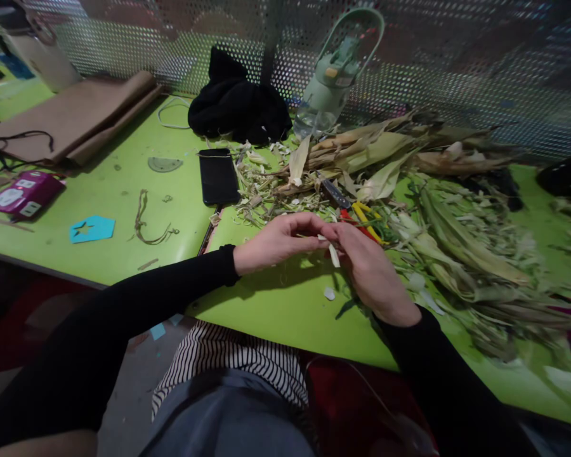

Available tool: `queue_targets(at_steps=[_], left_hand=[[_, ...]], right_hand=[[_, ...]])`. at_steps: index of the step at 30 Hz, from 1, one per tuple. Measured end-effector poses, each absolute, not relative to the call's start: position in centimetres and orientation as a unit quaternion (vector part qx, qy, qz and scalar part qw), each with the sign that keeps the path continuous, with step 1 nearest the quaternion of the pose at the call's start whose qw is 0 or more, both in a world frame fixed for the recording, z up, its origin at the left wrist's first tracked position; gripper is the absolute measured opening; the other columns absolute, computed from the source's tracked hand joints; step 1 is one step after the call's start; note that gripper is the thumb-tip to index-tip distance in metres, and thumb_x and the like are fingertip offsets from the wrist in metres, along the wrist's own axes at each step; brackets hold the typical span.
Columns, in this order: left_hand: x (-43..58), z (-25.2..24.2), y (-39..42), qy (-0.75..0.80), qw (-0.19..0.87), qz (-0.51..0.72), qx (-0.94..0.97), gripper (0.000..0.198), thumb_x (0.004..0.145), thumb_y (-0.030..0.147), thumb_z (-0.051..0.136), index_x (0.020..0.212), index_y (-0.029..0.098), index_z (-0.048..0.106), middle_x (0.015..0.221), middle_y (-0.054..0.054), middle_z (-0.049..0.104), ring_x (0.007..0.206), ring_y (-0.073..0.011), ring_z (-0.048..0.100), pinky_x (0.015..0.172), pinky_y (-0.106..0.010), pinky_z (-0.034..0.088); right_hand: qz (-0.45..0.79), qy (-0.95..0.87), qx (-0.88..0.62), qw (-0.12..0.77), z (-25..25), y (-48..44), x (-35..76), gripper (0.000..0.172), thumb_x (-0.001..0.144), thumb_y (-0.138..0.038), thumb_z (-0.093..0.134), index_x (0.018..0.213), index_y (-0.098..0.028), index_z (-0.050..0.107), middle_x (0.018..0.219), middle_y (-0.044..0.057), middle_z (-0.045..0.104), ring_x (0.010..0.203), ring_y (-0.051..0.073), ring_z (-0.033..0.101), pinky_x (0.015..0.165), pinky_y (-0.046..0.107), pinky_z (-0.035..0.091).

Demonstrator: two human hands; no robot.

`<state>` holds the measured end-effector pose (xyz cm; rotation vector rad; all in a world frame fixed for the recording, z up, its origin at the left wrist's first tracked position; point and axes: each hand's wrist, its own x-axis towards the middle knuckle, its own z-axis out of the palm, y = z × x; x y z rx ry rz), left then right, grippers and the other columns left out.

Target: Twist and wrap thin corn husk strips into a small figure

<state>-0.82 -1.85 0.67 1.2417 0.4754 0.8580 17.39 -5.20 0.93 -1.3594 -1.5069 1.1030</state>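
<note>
Over the green table (266, 317), my left hand (280, 242) and my right hand (368, 273) meet at the fingertips. A short, pale strip of corn husk (334, 255) is pinched between them and hangs down below the fingers. Both hands are closed around it, though the inner fingers of the right are partly hidden. Just beyond the right hand lies a hand tool with red and yellow handles (368, 219), partly covered. Dried corn husks (390, 149) are heaped behind it, and greener husks (471, 241) spread to the right. A small white scrap (329, 293) lies below the hands.
A black phone (219, 178) lies beyond my left wrist. Farther back are a black cloth (240, 105) and a green bottle (326, 89) against a perforated metal screen. To the left are brown paper (71, 114), a purple power strip (23, 193) and a blue tag (92, 228).
</note>
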Motion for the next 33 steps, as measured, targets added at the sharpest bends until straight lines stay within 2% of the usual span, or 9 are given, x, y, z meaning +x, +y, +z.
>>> queue_targets(at_steps=[3, 5, 10, 15, 19, 22, 25, 29, 33], left_hand=[[-0.9, 0.9, -2.0, 0.231, 0.651, 0.402, 0.601, 0.004, 0.085, 0.016, 0.066, 0.086, 0.013, 0.064, 0.091, -0.002, 0.062, 0.084, -0.0096, 0.058, 0.082, -0.026, 0.046], [-0.8, 1.0, -2.1, 0.248, 0.640, 0.408, 0.602, 0.008, 0.085, 0.017, 0.066, 0.090, 0.014, 0.061, 0.093, -0.002, 0.060, 0.079, -0.0083, 0.055, 0.077, -0.024, 0.046], [-0.7, 0.9, -2.0, 0.325, 0.620, 0.439, 0.563, 0.046, 0.076, 0.019, 0.077, 0.110, 0.017, 0.047, 0.112, -0.005, 0.055, 0.083, -0.0092, 0.055, 0.077, -0.025, 0.048], [-0.9, 1.1, -2.1, 0.352, 0.655, 0.377, 0.553, 0.034, 0.085, 0.028, 0.070, 0.108, 0.015, 0.049, 0.099, -0.004, 0.059, 0.082, -0.0108, 0.057, 0.076, -0.028, 0.047], [-0.9, 1.2, -2.1, 0.329, 0.704, 0.384, 0.498, 0.039, 0.085, 0.028, 0.071, 0.113, 0.015, 0.047, 0.083, 0.000, 0.063, 0.075, -0.0099, 0.061, 0.074, -0.028, 0.047], [-0.9, 1.1, -1.9, 0.325, 0.742, 0.352, 0.469, 0.039, 0.083, 0.021, 0.073, 0.112, 0.013, 0.050, 0.078, 0.001, 0.066, 0.071, -0.0091, 0.062, 0.072, -0.027, 0.046], [-1.0, 1.3, -1.8, 0.303, 0.782, 0.320, 0.440, 0.035, 0.082, 0.013, 0.070, 0.112, 0.013, 0.053, 0.083, -0.001, 0.070, 0.075, -0.0094, 0.066, 0.075, -0.027, 0.048], [-1.3, 1.8, -2.1, 0.257, 0.807, 0.293, 0.444, 0.014, 0.090, 0.021, 0.062, 0.101, 0.015, 0.058, 0.089, -0.004, 0.072, 0.081, -0.0101, 0.068, 0.080, -0.028, 0.051], [-1.6, 1.8, -2.0, 0.245, 0.793, 0.288, 0.477, 0.019, 0.089, 0.031, 0.066, 0.087, 0.015, 0.056, 0.078, 0.000, 0.067, 0.071, -0.0072, 0.062, 0.070, -0.024, 0.047]], right_hand=[[0.422, -0.604, -0.526, 0.424, 1.0, -5.4, 17.2, 0.026, 0.091, -0.050, 0.064, 0.103, -0.029, 0.072, 0.105, 0.001, 0.072, 0.096, 0.018, 0.066, 0.088, 0.036, 0.054], [0.435, -0.592, -0.516, 0.440, 0.8, -5.3, 17.2, 0.024, 0.088, -0.046, 0.068, 0.104, -0.028, 0.072, 0.103, 0.001, 0.073, 0.093, 0.017, 0.067, 0.087, 0.036, 0.055], [0.414, -0.581, -0.514, 0.476, 0.4, -5.1, 17.4, 0.021, 0.083, -0.040, 0.075, 0.099, -0.026, 0.071, 0.095, 0.001, 0.071, 0.083, 0.015, 0.066, 0.079, 0.031, 0.057], [0.341, -0.589, -0.527, 0.509, 0.9, -5.4, 17.1, 0.019, 0.082, -0.033, 0.076, 0.099, -0.027, 0.069, 0.096, 0.001, 0.070, 0.088, 0.017, 0.067, 0.082, 0.033, 0.058], [0.316, -0.609, -0.524, 0.505, 1.4, -5.7, 16.9, 0.016, 0.085, -0.029, 0.073, 0.100, -0.026, 0.066, 0.095, 0.002, 0.071, 0.089, 0.018, 0.068, 0.083, 0.034, 0.059], [0.318, -0.619, -0.524, 0.491, 1.6, -5.8, 16.8, 0.016, 0.085, -0.027, 0.071, 0.100, -0.026, 0.066, 0.095, 0.002, 0.071, 0.088, 0.018, 0.069, 0.081, 0.034, 0.060], [0.324, -0.618, -0.522, 0.490, 1.6, -5.9, 17.0, 0.016, 0.087, -0.028, 0.069, 0.102, -0.026, 0.065, 0.097, 0.003, 0.071, 0.088, 0.018, 0.069, 0.081, 0.034, 0.060], [0.350, -0.614, -0.499, 0.501, 1.7, -5.8, 17.5, 0.019, 0.087, -0.029, 0.069, 0.105, -0.027, 0.065, 0.098, 0.003, 0.071, 0.087, 0.018, 0.068, 0.079, 0.033, 0.060], [0.409, -0.619, -0.477, 0.471, 2.1, -5.8, 17.8, 0.025, 0.084, -0.030, 0.072, 0.107, -0.030, 0.064, 0.093, 0.002, 0.070, 0.083, 0.019, 0.067, 0.075, 0.036, 0.061]])
